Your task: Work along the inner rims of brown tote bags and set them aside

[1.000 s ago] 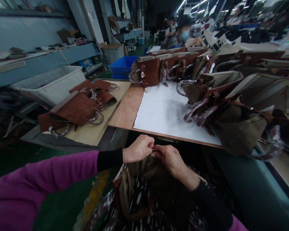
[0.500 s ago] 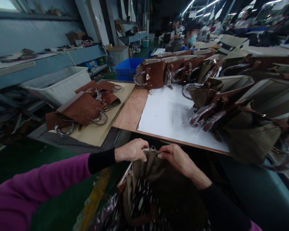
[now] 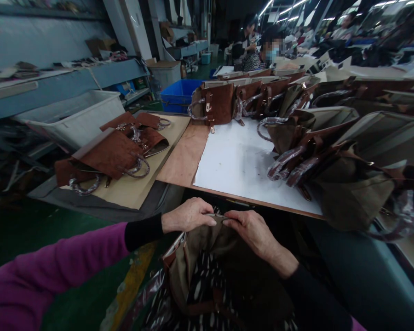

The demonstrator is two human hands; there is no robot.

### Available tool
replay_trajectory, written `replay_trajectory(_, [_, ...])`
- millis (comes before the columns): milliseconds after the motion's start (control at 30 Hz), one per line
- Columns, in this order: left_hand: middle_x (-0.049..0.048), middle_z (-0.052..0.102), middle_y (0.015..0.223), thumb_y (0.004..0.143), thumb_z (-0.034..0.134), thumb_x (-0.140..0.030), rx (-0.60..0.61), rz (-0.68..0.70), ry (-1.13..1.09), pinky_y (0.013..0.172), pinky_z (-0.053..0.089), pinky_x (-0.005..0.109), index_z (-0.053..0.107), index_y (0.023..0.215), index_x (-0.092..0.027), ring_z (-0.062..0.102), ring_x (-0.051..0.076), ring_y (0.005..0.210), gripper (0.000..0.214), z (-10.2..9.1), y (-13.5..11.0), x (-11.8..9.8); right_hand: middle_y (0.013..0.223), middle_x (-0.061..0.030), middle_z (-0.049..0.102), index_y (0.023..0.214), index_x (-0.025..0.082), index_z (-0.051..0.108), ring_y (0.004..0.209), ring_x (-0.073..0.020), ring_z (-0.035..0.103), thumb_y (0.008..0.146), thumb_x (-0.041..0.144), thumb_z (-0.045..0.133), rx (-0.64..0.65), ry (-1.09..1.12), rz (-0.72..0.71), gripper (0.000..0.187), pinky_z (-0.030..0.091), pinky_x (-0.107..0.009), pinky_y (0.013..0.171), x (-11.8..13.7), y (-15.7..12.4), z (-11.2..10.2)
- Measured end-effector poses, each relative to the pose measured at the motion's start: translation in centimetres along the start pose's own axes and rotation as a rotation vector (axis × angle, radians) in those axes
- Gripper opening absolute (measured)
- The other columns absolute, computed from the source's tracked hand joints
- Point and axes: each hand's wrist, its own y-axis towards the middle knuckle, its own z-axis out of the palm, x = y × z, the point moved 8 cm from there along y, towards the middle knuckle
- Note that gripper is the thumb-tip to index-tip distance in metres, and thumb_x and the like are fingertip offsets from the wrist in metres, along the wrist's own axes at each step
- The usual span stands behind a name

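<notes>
Since half a second ago: both hands drawn slightly closer, fingertips now nearly meeting at the bag's top edge; view shifted a little.

Left hand (image 3: 188, 215): closed in a pinch on the olive lining (image 3: 207, 239) at the mouth of the bag in the lap (image 3: 200, 280).
Right hand (image 3: 250, 230): likewise pinched shut on the same edge, just beside the left; a small metal piece, possibly a zipper pull, seems to sit between the fingertips, though the spot is too dark to be sure.
Bag: below the counter's near edge, mouth up, brown trim, a film-wrapped handle hanging at its left.
Counter (image 3: 234, 161): white sheet bare in the middle; a row of brown bags (image 3: 221, 103) at the far end, olive bags (image 3: 348, 174) crowded along the right.
Side board, left: flat brown bags (image 3: 113, 154), a grey bin (image 3: 79, 117) behind.

Risk, as judged: the thin lining may slip from so small a pinch or catch and pucker, since the grip is fingertip-only and the light is poor.
</notes>
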Motion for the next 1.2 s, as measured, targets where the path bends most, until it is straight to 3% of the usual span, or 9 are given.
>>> replay_trajectory(200, [-0.0040,0.043,0.055,0.075,0.052,-0.032,-0.013,0.029,0.054,0.050,0.023,0.019,0.061,0.066,-0.012,0.038,0.009,0.057,0.024,0.0,0.2,-0.3,0.074,0.0002,0.068,0.086,0.025,0.066,0.072,-0.0146,0.061,0.088,0.034,0.041,-0.027,-0.094,-0.052,0.026,0.034,-0.023,0.063,0.4,0.1,0.4])
replay_trajectory(500, [-0.0044,0.039,0.053,0.075,0.049,-0.031,-0.014,0.005,0.064,0.049,0.023,0.019,0.058,0.063,-0.012,0.036,0.009,0.055,0.024,0.3,0.3,-0.4,0.074,0.0013,0.065,0.081,0.023,0.065,0.069,-0.0126,0.057,0.088,0.031,0.038,0.072,0.157,-0.068,0.030,0.035,-0.021,0.060,1.2,0.7,0.3])
replay_trajectory(800, [-0.0043,0.037,0.051,0.073,0.050,-0.029,-0.021,-0.005,0.073,0.049,0.022,0.021,0.054,0.056,-0.014,0.037,0.009,0.054,0.023,-0.1,0.3,-0.6,0.066,-0.0013,0.065,0.081,0.023,0.062,0.065,-0.0136,0.059,0.090,0.030,0.037,-0.041,-0.165,-0.047,0.028,0.032,-0.022,0.059,1.2,0.8,1.4])
replay_trajectory(1033, [-0.0045,0.036,0.046,0.068,0.050,-0.024,-0.054,-0.039,0.102,0.049,0.021,0.024,0.055,0.054,-0.014,0.036,0.010,0.050,0.018,-0.1,1.0,-0.2,0.070,-0.0027,0.067,0.081,0.023,0.059,0.066,-0.0157,0.061,0.091,0.028,0.035,-0.084,-0.287,0.005,0.027,0.029,-0.025,0.057,1.2,0.6,1.8])
replay_trajectory(1200, [-0.0049,0.034,0.046,0.070,0.051,-0.027,-0.060,-0.014,0.097,0.047,0.019,0.023,0.051,0.053,-0.014,0.034,0.009,0.049,0.021,0.1,0.9,-0.3,0.079,-0.0022,0.067,0.092,0.022,0.059,0.074,-0.0144,0.060,0.088,0.029,0.041,0.076,-0.063,-0.065,0.019,0.034,-0.022,0.062,1.7,0.7,1.1])
